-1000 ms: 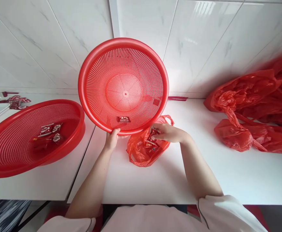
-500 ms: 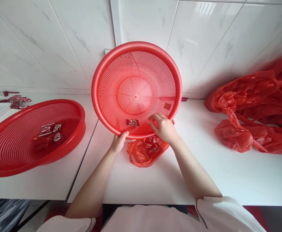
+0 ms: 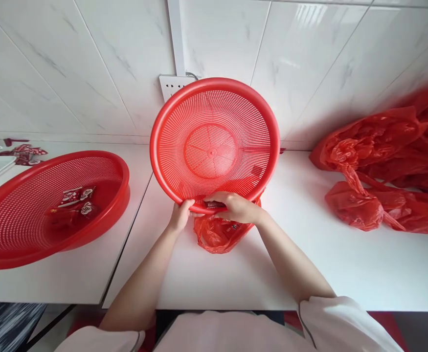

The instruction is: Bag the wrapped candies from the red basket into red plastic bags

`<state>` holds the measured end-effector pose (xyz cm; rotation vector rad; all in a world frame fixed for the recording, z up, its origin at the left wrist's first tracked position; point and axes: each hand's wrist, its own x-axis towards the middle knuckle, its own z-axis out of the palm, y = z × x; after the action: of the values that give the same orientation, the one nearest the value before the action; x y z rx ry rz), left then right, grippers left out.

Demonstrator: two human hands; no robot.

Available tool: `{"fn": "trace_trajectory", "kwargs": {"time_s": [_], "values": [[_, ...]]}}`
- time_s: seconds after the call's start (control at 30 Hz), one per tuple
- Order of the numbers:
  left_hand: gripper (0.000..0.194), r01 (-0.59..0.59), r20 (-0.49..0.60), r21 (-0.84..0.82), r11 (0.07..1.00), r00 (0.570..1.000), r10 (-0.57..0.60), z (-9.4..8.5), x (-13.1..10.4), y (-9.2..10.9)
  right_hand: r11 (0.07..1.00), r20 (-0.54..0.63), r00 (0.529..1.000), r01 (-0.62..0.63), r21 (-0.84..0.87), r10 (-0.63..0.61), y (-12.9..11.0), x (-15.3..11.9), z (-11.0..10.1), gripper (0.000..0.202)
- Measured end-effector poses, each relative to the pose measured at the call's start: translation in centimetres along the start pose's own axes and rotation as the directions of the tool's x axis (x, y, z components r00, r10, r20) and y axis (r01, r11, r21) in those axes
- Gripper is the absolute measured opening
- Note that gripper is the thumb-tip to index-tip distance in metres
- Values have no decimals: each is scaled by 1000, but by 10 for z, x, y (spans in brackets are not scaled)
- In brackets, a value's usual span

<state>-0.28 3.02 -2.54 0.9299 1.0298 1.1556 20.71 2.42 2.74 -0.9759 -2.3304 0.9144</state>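
A round red plastic mesh basket is tilted up so that its inside faces me. My left hand grips its lower rim, thumb over the edge. Inside the basket, at the lower rim, my right hand has its fingers curled around a small dark red wrapped packet, which they partly cover. Just below the rim an open red plastic bag lies on the white table. Several red wrapped packets show in the bag's mouth, partly hidden by my right hand.
At the left stands another red mesh basket with several wrapped packets inside. Knotted red plastic bags are heaped at the right. Behind the raised basket a white power strip is fixed to the tiled wall.
The basket has come down slightly and to the right, uncovering the power strip. My right hand has moved left and down onto the packet inside the basket. The left hand keeps its grip.
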Motion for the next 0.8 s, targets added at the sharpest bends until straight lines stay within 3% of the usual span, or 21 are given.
{"fn": "trace_trajectory", "kwargs": {"time_s": [0.13, 0.23, 0.3, 0.47, 0.6, 0.7, 0.8], "values": [[26, -49, -155, 55, 997, 986, 57, -12, 8, 3, 963, -7, 997, -67, 261, 71, -4, -4, -10, 39], [25, -72, -191, 95, 993, 978, 89, -20, 12, 8, 875, 62, 986, -168, 455, 157, -6, -8, -18, 41], [30, -70, -197, 82, 994, 977, 85, -23, 13, 11, 853, 76, 981, -193, 485, 179, -7, -11, -23, 39], [40, -6, -185, 11, 1000, 983, 8, -28, 16, 15, 865, 47, 970, -233, 445, 238, -7, -18, -38, 31], [42, 30, -178, -13, 999, 984, -32, -32, 17, 18, 856, 147, 956, -294, 424, 255, -4, -27, -47, 27], [42, 40, -196, 17, 999, 980, -36, -33, 16, 19, 900, 244, 938, -313, 303, 245, 1, -32, -49, 22], [42, 32, -198, 44, 998, 980, -23, -32, 16, 18, 933, 159, 934, -341, 118, 321, 7, -34, -47, 22]]}}
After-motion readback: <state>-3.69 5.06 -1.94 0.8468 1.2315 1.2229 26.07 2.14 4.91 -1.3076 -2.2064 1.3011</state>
